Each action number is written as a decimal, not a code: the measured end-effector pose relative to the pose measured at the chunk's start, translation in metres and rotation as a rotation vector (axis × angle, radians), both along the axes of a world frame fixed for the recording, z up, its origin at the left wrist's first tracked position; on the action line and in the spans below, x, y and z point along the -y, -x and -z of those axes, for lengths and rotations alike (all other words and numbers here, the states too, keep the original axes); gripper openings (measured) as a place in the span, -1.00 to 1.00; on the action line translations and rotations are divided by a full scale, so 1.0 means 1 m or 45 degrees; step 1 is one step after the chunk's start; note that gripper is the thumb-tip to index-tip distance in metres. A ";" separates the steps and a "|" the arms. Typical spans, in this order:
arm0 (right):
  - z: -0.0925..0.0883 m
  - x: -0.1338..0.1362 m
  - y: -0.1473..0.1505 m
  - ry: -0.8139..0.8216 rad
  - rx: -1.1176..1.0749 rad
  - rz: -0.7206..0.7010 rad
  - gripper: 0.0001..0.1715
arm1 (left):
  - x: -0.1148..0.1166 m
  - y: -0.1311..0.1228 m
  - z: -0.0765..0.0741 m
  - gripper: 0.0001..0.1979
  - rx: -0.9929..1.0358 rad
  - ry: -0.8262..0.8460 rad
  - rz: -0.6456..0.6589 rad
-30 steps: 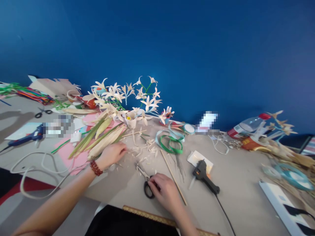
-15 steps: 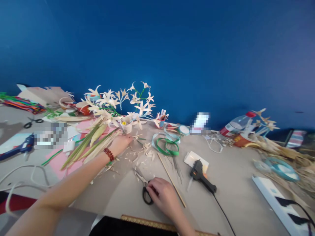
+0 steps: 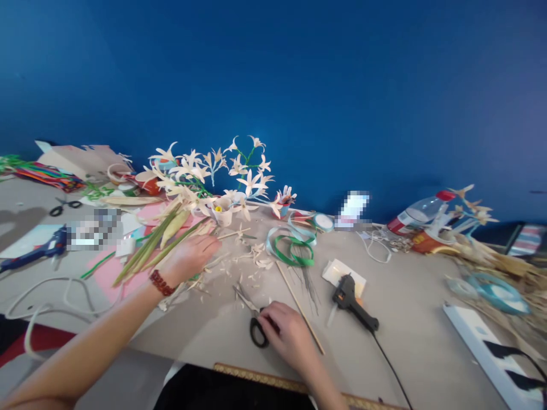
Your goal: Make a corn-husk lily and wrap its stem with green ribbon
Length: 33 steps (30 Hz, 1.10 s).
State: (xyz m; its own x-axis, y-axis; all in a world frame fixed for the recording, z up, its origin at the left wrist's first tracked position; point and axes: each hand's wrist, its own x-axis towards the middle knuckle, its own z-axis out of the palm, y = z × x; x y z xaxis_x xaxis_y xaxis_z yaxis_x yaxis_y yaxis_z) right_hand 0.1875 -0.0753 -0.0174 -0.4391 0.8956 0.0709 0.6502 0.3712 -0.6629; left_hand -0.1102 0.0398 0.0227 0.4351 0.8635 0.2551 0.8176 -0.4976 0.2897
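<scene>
My left hand (image 3: 191, 257), with a red bead bracelet (image 3: 162, 283) at the wrist, is over the right side of a bundle of pale and green corn husks (image 3: 149, 242). Its fingers are bent together on a pale husk, whose hold is partly hidden. At the front, my right hand (image 3: 285, 331) is closed at the scissors (image 3: 257, 330). One black loop shows beside the fingers, the other is mostly under them, and the blades point away to the left. White husk flowers (image 3: 192, 171) stand behind, by a white cup (image 3: 223, 213).
Right of my right hand are a thin wooden stick (image 3: 301, 310), wires (image 3: 308, 285), green ribbon (image 3: 294, 261) and a black glue gun (image 3: 352, 302) with its cord. A power strip (image 3: 482, 347) and a bottle (image 3: 416, 215) are farther right. A blue glue gun (image 3: 38, 249) lies left.
My left hand has drawn back from near the white cup, leftward over the corn husks. My right hand stays at the scissors. The whole view has shifted slightly.
</scene>
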 end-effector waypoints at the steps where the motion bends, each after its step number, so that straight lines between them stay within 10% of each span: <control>1: -0.001 0.000 0.000 -0.002 -0.026 0.018 -0.77 | 0.007 -0.005 0.001 -0.76 0.024 0.006 0.071; 13: -0.019 0.000 0.021 0.435 -0.836 0.177 -0.65 | 0.077 -0.095 0.009 -0.76 1.796 0.778 -0.349; 25: -0.006 -0.003 0.044 0.760 -1.159 0.278 -0.61 | 0.094 -0.111 0.014 -0.77 2.104 0.881 -0.427; 33: -0.008 -0.002 0.037 0.789 -1.108 0.199 -0.58 | 0.113 -0.105 0.027 -0.85 1.829 1.016 -0.265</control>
State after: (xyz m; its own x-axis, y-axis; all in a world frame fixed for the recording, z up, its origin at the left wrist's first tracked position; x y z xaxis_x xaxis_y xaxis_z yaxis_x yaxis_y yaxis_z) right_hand 0.1500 -0.0732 -0.0089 -0.3347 0.9246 -0.1819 -0.1236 -0.2344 -0.9643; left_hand -0.0052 -0.0731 -0.0041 0.1185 0.9753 -0.1866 -0.2967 0.2141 0.9307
